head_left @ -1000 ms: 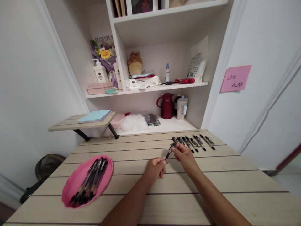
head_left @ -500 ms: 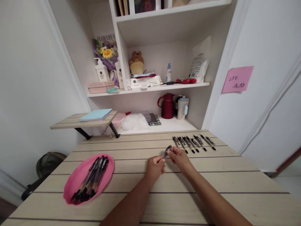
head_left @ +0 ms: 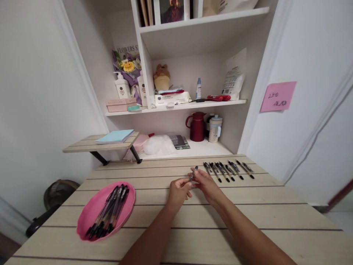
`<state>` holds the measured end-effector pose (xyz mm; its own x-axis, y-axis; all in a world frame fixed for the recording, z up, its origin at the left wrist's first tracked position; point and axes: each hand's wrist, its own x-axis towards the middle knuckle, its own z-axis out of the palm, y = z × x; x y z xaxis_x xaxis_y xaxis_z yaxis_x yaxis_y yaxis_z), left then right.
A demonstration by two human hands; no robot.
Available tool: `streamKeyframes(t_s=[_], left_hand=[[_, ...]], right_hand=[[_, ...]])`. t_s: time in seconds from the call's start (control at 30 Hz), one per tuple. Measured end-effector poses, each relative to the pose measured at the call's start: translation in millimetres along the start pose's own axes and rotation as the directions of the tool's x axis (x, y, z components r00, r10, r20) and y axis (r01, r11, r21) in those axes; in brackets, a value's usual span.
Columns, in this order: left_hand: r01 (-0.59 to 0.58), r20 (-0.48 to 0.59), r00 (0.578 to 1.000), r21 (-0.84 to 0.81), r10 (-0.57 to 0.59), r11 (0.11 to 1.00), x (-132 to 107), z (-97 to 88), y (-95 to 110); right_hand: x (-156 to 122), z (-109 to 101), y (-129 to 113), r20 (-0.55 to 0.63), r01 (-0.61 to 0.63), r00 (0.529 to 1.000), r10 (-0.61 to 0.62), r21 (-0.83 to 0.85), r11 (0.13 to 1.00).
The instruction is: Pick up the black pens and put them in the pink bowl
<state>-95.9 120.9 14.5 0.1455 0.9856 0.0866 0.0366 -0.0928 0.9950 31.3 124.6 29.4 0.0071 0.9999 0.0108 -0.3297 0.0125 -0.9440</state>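
Over the middle of the table my left hand (head_left: 178,192) and my right hand (head_left: 206,184) meet at a black and clear pen (head_left: 194,171). The left fingers pinch its lower end. My right thumb and fingers close around the upper part, and its dark tip sticks up above them; the rest is hidden by the fingers. Beyond the right hand, black pens and shorter pen parts (head_left: 234,167) lie in a slanted row on the table. Left of the hands, a pink dish (head_left: 84,221) with a wavy rim holds a pile of several black pens (head_left: 110,209).
The slatted wooden table (head_left: 154,235) backs onto a white shelf unit (head_left: 198,106). A small raised stand (head_left: 82,144) bears blue paper (head_left: 116,135) at the back left. A red jug (head_left: 197,129) and a pale cup (head_left: 215,129) stand behind the table.
The view has shifted slightly, so most things sit a little lower. My right fingers have shifted along the pen, which is held at a slightly different angle. The dish and row look unchanged.
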Motion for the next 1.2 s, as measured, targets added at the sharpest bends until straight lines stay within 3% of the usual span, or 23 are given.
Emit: streamKeyframes(t_s=[0.1,0.3,0.5,0.67,0.87,0.97,1.03,1.1,1.13,1.2], left_hand=[[0.099,0.104,0.991,-0.193,-0.080,0.976,-0.8,1.5,-1.1],[0.210,0.221,0.965,-0.317,-0.143,0.925,-3.3,2.5,-12.6],[0.160,0.088,0.986,-0.301,-0.140,0.940,-3.7,8.0,-21.8],[0.117,0.002,0.993,-0.213,-0.119,0.970,-6.6,6.2,-19.3],[0.022,-0.101,0.994,-0.165,-0.039,0.986,-4.9,-6.1,14.4],[-0.060,-0.158,0.986,-0.023,0.056,0.998,-4.8,-32.3,46.4],[-0.132,-0.238,0.957,0.151,0.165,0.980,-8.9,-63.5,68.3],[-0.159,-0.359,0.871,0.440,0.335,0.884,-19.4,-103.4,85.5],[-0.102,-0.418,0.812,0.586,0.407,0.804,-27.2,-124.7,90.8],[0.136,-0.528,0.712,0.751,0.463,0.646,-46.5,-164.7,93.1]], right_hand=[[-1.0,-4.0,-4.2,0.096,0.004,0.995,-0.015,0.120,0.993],[2.8,-2.2,4.7,0.095,0.033,0.995,-0.040,0.078,0.996],[3.1,5.2,20.7,-0.010,0.064,0.998,-0.064,0.068,0.996],[4.2,12.2,16.5,-0.002,0.052,0.999,-0.052,0.004,0.999],[-5.3,-8.4,21.9,0.027,-0.014,0.999,0.021,-0.260,0.966],[-15.6,-26.6,34.4,0.108,0.080,0.994,-0.031,-0.488,0.869],[-20.9,-34.8,40.4,0.171,0.194,0.979,-0.113,-0.595,0.780],[-23.7,-38.4,44.1,0.214,0.266,0.963,-0.163,-0.657,0.705],[-24.2,-38.8,45.4,0.229,0.287,0.957,-0.177,-0.680,0.675],[-24.0,-38.7,47.9,0.257,0.317,0.948,-0.187,-0.718,0.620]])
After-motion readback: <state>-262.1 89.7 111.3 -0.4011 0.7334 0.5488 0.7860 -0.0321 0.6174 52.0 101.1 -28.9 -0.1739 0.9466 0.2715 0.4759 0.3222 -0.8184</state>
